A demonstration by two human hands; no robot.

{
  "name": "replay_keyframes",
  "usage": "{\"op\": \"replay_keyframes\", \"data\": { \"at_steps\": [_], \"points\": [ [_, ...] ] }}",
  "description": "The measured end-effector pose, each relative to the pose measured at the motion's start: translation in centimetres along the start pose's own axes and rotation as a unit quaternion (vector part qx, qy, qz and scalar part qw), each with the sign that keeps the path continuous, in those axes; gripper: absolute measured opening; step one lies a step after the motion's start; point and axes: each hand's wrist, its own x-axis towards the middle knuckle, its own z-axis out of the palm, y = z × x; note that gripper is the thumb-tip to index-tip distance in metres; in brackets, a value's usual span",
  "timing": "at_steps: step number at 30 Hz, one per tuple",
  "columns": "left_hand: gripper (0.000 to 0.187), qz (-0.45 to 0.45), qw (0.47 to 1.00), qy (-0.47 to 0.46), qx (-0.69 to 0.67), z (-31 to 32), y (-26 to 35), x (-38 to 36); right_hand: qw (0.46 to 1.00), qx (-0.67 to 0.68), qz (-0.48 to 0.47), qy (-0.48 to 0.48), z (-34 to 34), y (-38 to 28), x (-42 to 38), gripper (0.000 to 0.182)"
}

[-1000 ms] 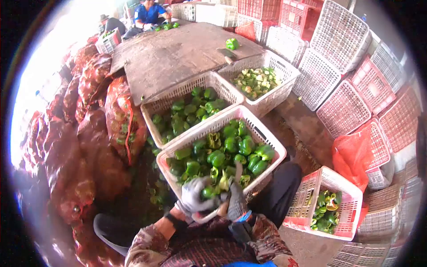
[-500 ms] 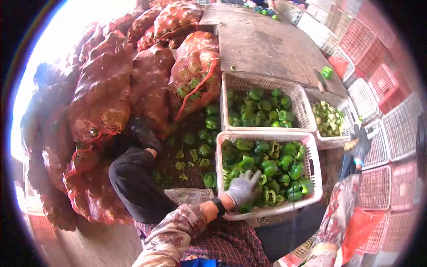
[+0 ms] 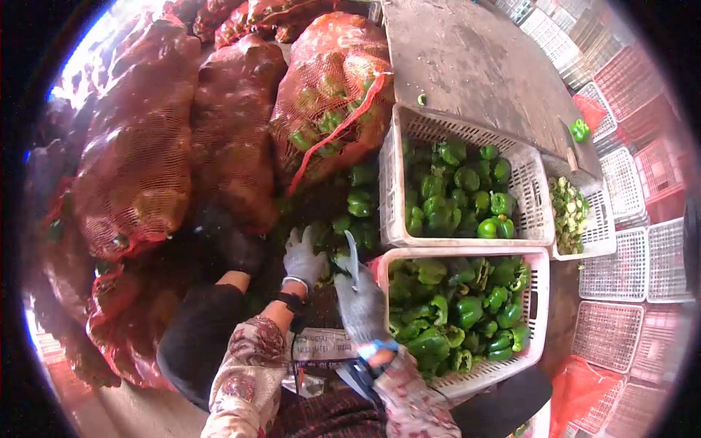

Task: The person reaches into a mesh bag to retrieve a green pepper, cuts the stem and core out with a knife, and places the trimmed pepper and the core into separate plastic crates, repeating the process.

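My left hand (image 3: pixel 305 261), in a grey glove, is over the dark floor with its fingers apart, near loose green peppers (image 3: pixel 359 203). Close to its right, my right hand (image 3: pixel 361 305), also gloved, is closed round a knife whose blade (image 3: pixel 353 252) points up and away from me. This hand is beside the left wall of the near white crate (image 3: pixel 542 292), which holds many green peppers (image 3: pixel 467 310). Behind it stands another white crate (image 3: pixel 467 244) of green peppers.
Red mesh sacks (image 3: pixel 135 146) fill the left side. A smaller crate (image 3: pixel 602 226) of pale green scraps stands right of the far crate. Beyond lies a wooden board (image 3: pixel 475 62) with one pepper (image 3: pixel 580 131) at its right edge. Stacked crates (image 3: pixel 613 336) line the right.
My left hand has left the near crate and moved left over the floor. My right hand has swung from the far right to beside it. The view has shifted.
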Motion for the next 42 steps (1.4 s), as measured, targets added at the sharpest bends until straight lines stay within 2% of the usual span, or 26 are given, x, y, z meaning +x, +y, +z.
{"op": "replay_keyframes", "data": {
  "at_steps": [2,5,7,10,11,12,13,14,15,16,18,20,22,23,25,26,28,30,32,35,37,38,39,40,41,42],
  "points": [
    [0.076,-0.001,0.997,-0.075,0.018,1.8,-1.4,1.6,0.985,-0.162,0.052,0.009,4.7,4.9,2.2,0.038],
    [0.082,0.017,0.988,-0.154,0.022,4.0,-2.8,5.1,0.929,-0.307,0.202,-0.038,8.2,10.6,3.6,0.034],
    [0.087,0.029,0.988,-0.152,0.012,5.3,-3.1,6.8,0.823,-0.556,0.068,-0.090,8.6,13.1,3.1,0.036],
    [0.083,0.071,0.982,-0.174,0.024,3.8,-2.4,8.8,0.811,-0.548,0.135,-0.155,9.3,15.7,3.6,0.046],
    [0.082,0.051,0.973,-0.204,-0.094,3.9,-2.6,9.5,0.849,-0.486,0.162,-0.130,9.2,15.8,3.3,0.047],
    [0.082,0.024,0.950,-0.230,-0.210,4.0,-2.8,10.1,0.847,-0.483,0.173,-0.142,9.3,16.3,3.3,0.049],
    [0.085,-0.047,0.862,-0.257,-0.435,5.1,-4.7,10.9,0.844,-0.480,0.185,-0.154,9.5,16.9,3.4,0.050],
    [0.088,-0.117,0.720,-0.267,-0.630,4.4,-4.7,11.2,0.801,-0.534,0.181,-0.203,9.9,18.0,3.7,0.051],
    [0.086,-0.127,0.736,-0.314,-0.586,3.4,-5.0,11.6,0.756,-0.598,0.144,-0.224,10.2,19.1,3.7,0.053],
    [0.087,-0.073,0.764,-0.334,-0.546,2.8,-4.6,11.7,0.706,-0.658,0.105,-0.239,10.5,19.8,3.7,0.054],
    [0.090,0.035,0.806,-0.368,-0.463,2.7,-4.0,11.9,0.692,-0.675,0.079,-0.243,10.5,20.8,5.0,0.054],
    [0.070,0.128,0.857,-0.414,-0.279,6.0,-4.2,12.6,0.765,-0.605,0.101,-0.198,10.5,21.4,6.9,0.054],
    [0.061,0.113,0.858,-0.467,-0.181,7.7,-3.7,13.2,0.834,-0.518,0.124,-0.144,10.2,22.0,8.5,0.054],
    [0.060,0.049,0.845,-0.501,-0.179,5.5,-1.1,13.0,0.854,-0.488,0.130,-0.127,10.1,22.2,8.9,0.054],
    [0.057,0.010,0.839,-0.512,-0.185,5.9,-0.6,13.4,0.884,-0.437,0.132,-0.100,9.9,22.7,9.7,0.055],
    [0.054,0.036,0.848,-0.492,-0.195,8.7,-2.3,13.7,0.898,-0.410,0.132,-0.091,9.7,23.1,10.0,0.055],
    [0.050,0.013,0.843,-0.485,-0.234,8.8,-2.4,13.6,0.922,-0.358,0.127,-0.078,9.5,23.3,10.1,0.055],
    [0.045,-0.084,0.807,-0.505,-0.294,4.2,0.8,12.6,0.943,-0.304,0.118,-0.061,9.3,23.7,10.1,0.055],
    [0.046,-0.010,0.840,-0.476,-0.260,2.6,1.0,12.0,0.961,-0.255,0.101,-0.044,9.2,23.5,10.3,0.056],
    [0.046,0.088,0.839,-0.448,-0.298,2.9,-0.7,11.1,0.983,-0.170,0.063,-0.022,9.1,23.3,10.2,0.056],
    [0.043,0.255,0.861,-0.298,-0.324,7.0,-5.4,10.1,0.992,-0.118,0.047,-0.004,9.4,23.0,9.8,0.056],
    [0.041,0.099,0.824,-0.356,-0.430,4.8,-4.3,9.4,0.995,-0.094,0.044,0.011,9.6,23.0,9.4,0.056],
    [0.040,-0.063,0.754,-0.398,-0.519,2.6,-3.2,8.5,0.996,-0.074,0.046,0.031,9.9,23.0,9.1,0.056],
    [0.038,-0.224,0.653,-0.421,-0.589,1.0,-2.5,7.6,0.996,-0.052,0.052,0.057,10.4,22.9,8.7,0.056],
    [0.046,-0.184,0.628,-0.429,-0.623,2.1,-4.7,7.4,0.995,-0.029,0.057,0.083,10.9,22.8,8.3,0.055],
    [0.049,-0.189,0.649,-0.393,-0.623,1.8,-5.4,7.0,0.994,-0.019,0.052,0.091,11.8,22.5,7.6,0.054]
  ]
}}
